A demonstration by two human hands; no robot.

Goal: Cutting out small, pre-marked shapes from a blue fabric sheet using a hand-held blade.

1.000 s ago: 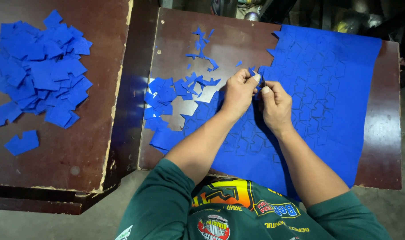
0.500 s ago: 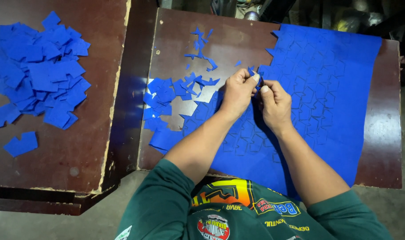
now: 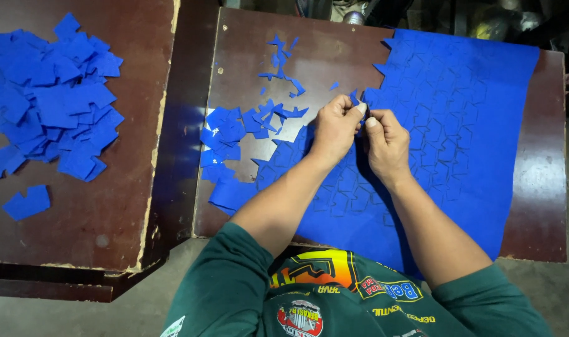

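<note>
Blue sheet (image 3: 459, 125) lies flat over the right half of the table (image 3: 334, 43) in front of me, scored all over with repeating cut outlines, its left edge ragged and stepped. At that edge, near the top, both my hands meet: my left hand (image 3: 334, 128) and my right hand (image 3: 387, 140) sit knuckle to knuckle, thumbs and forefingers pressed together on a small blue piece (image 3: 357, 100) at the sheet's border — the rest of my fingers are curled in. Whether the piece is fully free of the sheet I cannot tell; my fingertips cover the join. My forearms cross the sheet's lower part, and my green sleeves (image 3: 228, 281) show at the bottom. Just left of my left hand, on bare dark-brown wood, lie loose blue cutouts (image 3: 234, 134) in a low scatter, some overlapping, touching the sheet's lower left corner. Above them, a few thin blue scraps (image 3: 278, 59) — narrow, jagged strips — lie apart from the rest. The table's wood is glossy, with small chips near its left rim. Well to the left, across a gap, a second table (image 3: 78, 237) with a worn pale edge carries a big heap of blue pieces (image 3: 47, 100), and one single piece (image 3: 25, 203) lies alone below the heap.
</note>
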